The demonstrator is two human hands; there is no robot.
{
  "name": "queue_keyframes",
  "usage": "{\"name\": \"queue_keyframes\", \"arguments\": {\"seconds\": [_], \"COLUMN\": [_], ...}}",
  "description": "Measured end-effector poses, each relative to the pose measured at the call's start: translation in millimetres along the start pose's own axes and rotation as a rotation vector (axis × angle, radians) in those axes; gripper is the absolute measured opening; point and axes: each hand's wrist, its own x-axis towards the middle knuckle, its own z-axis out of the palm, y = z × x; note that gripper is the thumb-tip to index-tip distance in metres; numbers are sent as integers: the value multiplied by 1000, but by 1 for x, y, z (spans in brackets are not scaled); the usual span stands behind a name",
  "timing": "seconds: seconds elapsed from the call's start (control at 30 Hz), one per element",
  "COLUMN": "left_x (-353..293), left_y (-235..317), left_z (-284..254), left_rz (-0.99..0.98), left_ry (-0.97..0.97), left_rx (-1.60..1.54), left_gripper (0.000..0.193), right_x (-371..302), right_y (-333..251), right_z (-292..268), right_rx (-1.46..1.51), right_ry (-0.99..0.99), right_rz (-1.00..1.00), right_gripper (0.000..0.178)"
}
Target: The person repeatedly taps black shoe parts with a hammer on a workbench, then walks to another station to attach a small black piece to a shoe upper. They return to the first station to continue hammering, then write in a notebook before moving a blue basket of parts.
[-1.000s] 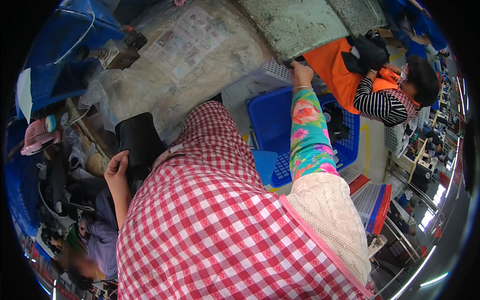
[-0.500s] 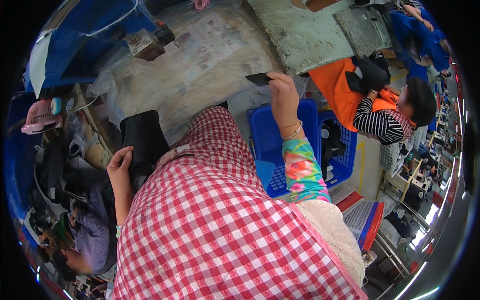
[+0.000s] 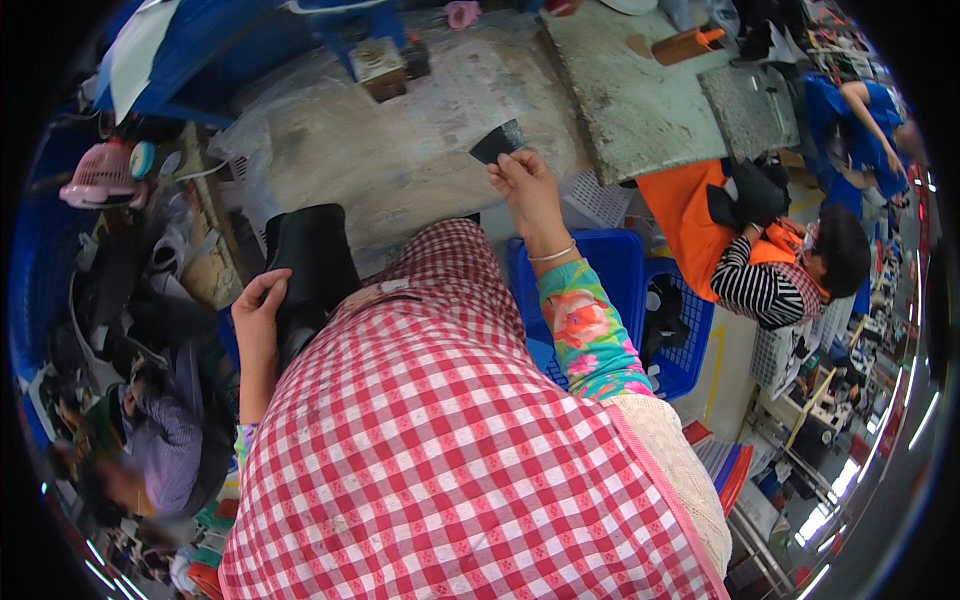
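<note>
My right hand is raised over the near edge of the plastic-covered bench. Between its thumb and fingers it pinches a small, flat black piece, wider at its far end. Larger black pieces of sheet material lie over my left thigh, beside the checked apron. My left hand is at their left edge, thumb and fingertips closed together; whether they grip a black piece cannot be made out.
A metal block stands on the bench's far side. Left is a pink fan; on the right are a worn grey board and blue baskets. A co-worker in striped sleeves handles black pieces at the right.
My right hand has moved left with the small black piece, which now shows its broad face over the bench. The whole view has shifted a little; my left hand stays by the larger black pieces.
</note>
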Motion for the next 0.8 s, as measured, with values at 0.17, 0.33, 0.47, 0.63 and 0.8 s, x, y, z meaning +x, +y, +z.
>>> {"name": "queue_keyframes", "arguments": {"seconds": [0.17,0.33,0.47,0.63,0.8], "left_x": [-6,-15,-21,-23,-23], "left_y": [0,-4,-14,-22,-25], "left_z": [-3,-13,-22,-29,-34], "left_rz": [-1,-9,-54,-62,-63], "left_ry": [12,67,103,129,127], "left_rx": [-38,-59,-107,-142,-166], "left_gripper": [15,16,16,15,15], "right_x": [13,13,11,11,13], "right_y": [13,12,15,15,15], "right_z": [51,91,108,122,128], "right_rx": [110,-30,-74,-43,67], "right_ry": [-239,-252,-250,-272,-251], "right_rz": [181,191,198,208,237], "right_gripper": [10,8,7,11,9]}}
